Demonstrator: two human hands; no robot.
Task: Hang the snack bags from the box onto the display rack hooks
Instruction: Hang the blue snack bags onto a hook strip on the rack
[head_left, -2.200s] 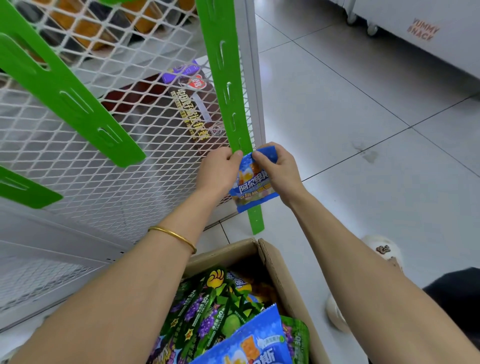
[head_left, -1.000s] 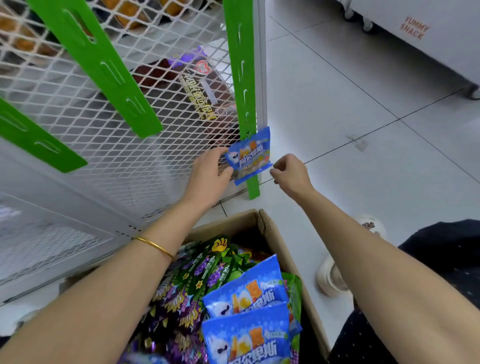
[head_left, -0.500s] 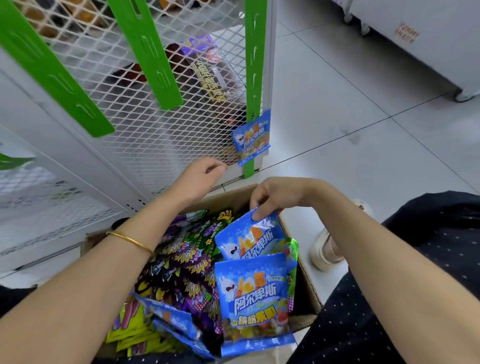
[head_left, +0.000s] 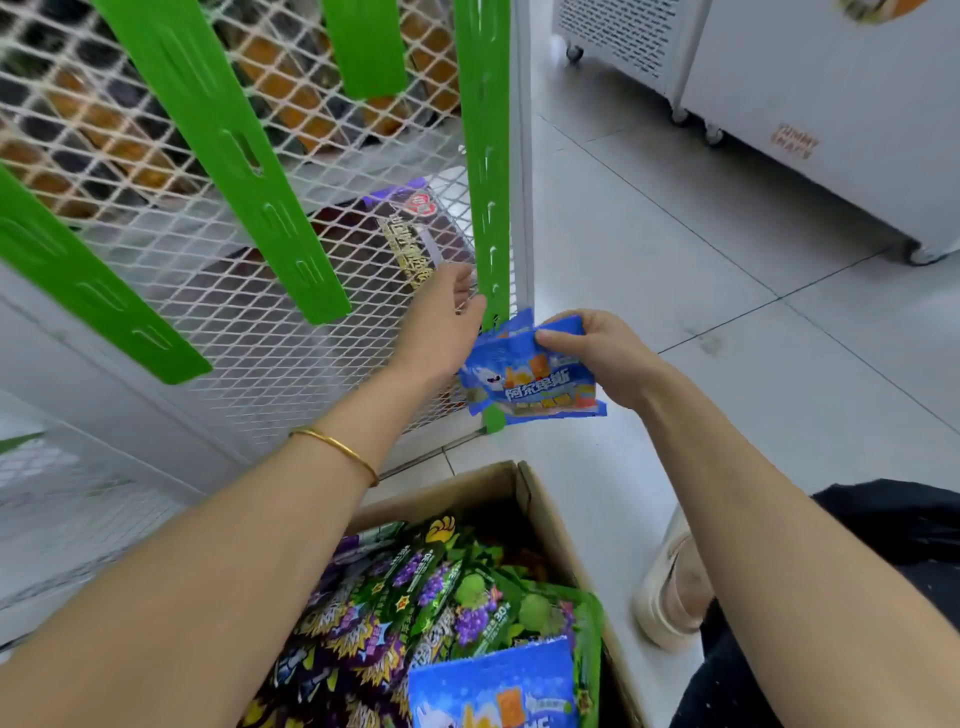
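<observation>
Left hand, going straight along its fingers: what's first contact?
Probably the green hang strip: the left hand points up and right at its lower part, just above the blue snack bag the right hand pinches. The white mesh panel lies right behind, so depth is unclear.

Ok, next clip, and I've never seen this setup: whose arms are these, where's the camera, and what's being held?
No machine here: a person's two bare arms, filmed by one camera worn on the head, looking down. The right hand pinches a blue snack bag by its top edge, at the lower end of a green hook strip on the white mesh rack. The left hand is beside that strip; whether it grips anything is unclear. On the floor, a cardboard box holds more bags.
</observation>
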